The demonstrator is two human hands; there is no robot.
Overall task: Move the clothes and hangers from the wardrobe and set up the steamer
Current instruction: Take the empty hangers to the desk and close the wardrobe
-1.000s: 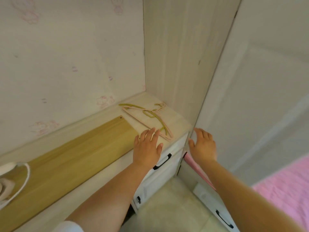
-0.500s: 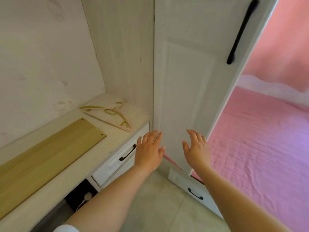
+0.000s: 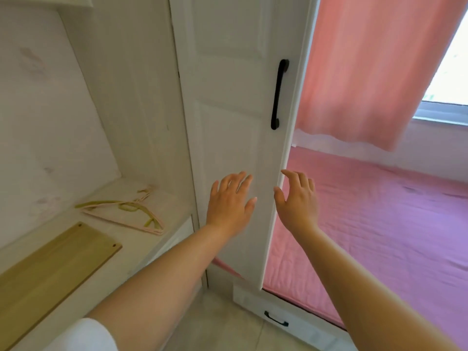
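White wardrobe door (image 3: 235,138) needs opening: both hands empty, fingers spread, left hand (image 3: 229,203) on panel, right hand (image 3: 297,198) at edge; better to hook black handle (image 3: 278,95) and swing wide

Matt white painted door (image 3: 228,138), glossy black handle (image 3: 278,95), quilted pink bedcover (image 3: 379,224)

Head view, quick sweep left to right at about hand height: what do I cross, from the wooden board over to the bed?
wooden board → hangers → left hand in front of the wardrobe door → right hand at the door's edge → pink bed
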